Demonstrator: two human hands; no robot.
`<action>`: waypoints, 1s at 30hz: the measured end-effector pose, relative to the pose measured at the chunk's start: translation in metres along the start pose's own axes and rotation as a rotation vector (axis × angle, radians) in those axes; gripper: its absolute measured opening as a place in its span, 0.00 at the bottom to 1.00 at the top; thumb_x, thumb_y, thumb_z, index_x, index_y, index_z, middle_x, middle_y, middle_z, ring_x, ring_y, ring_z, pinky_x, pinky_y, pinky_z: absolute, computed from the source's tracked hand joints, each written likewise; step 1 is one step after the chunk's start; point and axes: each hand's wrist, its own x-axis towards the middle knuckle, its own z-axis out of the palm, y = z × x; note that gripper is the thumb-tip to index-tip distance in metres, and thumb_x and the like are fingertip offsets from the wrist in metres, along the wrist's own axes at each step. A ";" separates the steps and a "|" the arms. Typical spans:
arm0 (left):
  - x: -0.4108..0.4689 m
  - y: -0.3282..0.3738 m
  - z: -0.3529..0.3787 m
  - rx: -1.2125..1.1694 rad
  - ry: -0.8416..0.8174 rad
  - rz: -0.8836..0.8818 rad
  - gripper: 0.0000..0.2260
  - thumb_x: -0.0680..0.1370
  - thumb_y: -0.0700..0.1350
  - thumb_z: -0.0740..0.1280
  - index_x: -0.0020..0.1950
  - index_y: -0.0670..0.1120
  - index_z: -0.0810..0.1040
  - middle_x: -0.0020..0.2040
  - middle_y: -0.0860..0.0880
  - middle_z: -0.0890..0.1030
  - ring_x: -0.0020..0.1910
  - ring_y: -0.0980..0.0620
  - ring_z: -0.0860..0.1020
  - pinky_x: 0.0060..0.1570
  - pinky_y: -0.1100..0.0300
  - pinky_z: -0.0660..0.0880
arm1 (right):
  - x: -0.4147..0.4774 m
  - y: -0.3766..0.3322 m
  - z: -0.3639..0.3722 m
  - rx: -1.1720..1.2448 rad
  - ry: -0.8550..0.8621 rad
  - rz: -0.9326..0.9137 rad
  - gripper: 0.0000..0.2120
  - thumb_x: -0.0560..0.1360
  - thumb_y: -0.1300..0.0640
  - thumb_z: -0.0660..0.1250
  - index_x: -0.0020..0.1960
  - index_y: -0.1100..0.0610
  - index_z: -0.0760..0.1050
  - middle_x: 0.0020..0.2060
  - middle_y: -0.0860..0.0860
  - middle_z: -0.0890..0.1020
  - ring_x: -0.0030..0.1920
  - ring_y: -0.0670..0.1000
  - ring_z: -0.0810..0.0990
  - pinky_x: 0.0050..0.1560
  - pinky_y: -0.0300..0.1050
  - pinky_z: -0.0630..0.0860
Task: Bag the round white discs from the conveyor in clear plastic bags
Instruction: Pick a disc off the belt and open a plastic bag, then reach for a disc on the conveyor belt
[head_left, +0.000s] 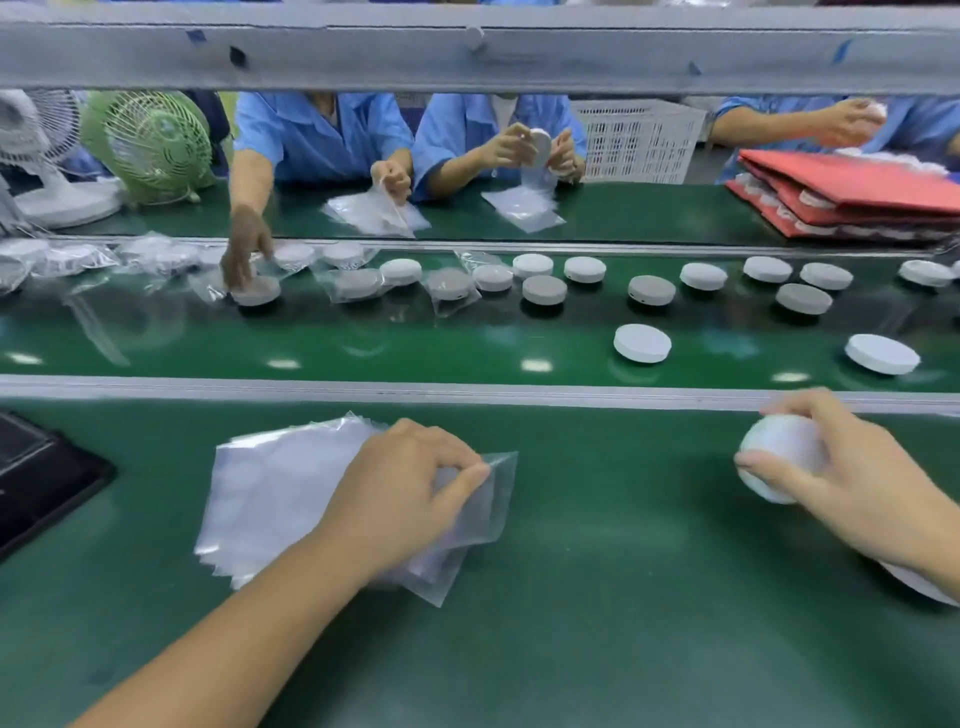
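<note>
**One disc in hand, one bag being picked off the pile**

On the near green bench (597, 597) the left hand (410, 483) lies on the pile of clear bags (280, 493), thumb and forefinger pinched together on the edge of the top bag (501, 467). Well apart to the right, the right hand (852, 467) has its fingers curled round a white disc (779, 457), close to the rail (467, 388). More discs (642, 343) sit on the belt (415, 343) beyond, some already bagged.

The disc looks rigid, smooth and light, so a grip across its rim should hold. The film looks thin, limp and slippery, likely to cling to the sheet below. I'd take it at the open mouth and rub the layers apart.
</note>
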 end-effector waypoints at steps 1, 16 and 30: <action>0.003 0.001 -0.002 -0.055 -0.003 -0.028 0.09 0.79 0.60 0.65 0.48 0.61 0.85 0.48 0.70 0.82 0.53 0.63 0.75 0.56 0.59 0.74 | 0.005 -0.029 0.003 0.066 -0.004 -0.060 0.17 0.70 0.25 0.60 0.55 0.30 0.68 0.52 0.27 0.76 0.53 0.31 0.75 0.45 0.33 0.70; 0.004 0.021 -0.009 -0.583 -0.040 -0.189 0.07 0.80 0.51 0.69 0.44 0.59 0.86 0.42 0.61 0.85 0.38 0.66 0.79 0.38 0.75 0.70 | 0.033 -0.142 0.053 0.298 0.222 -1.003 0.07 0.77 0.60 0.76 0.53 0.55 0.82 0.50 0.52 0.79 0.45 0.55 0.77 0.44 0.49 0.75; 0.027 0.033 0.014 -0.905 0.492 -0.245 0.06 0.82 0.41 0.66 0.56 0.51 0.78 0.52 0.55 0.84 0.53 0.58 0.81 0.51 0.63 0.77 | 0.077 -0.184 0.095 0.683 -0.390 -0.137 0.09 0.71 0.36 0.72 0.48 0.39 0.84 0.55 0.38 0.83 0.56 0.35 0.79 0.53 0.31 0.74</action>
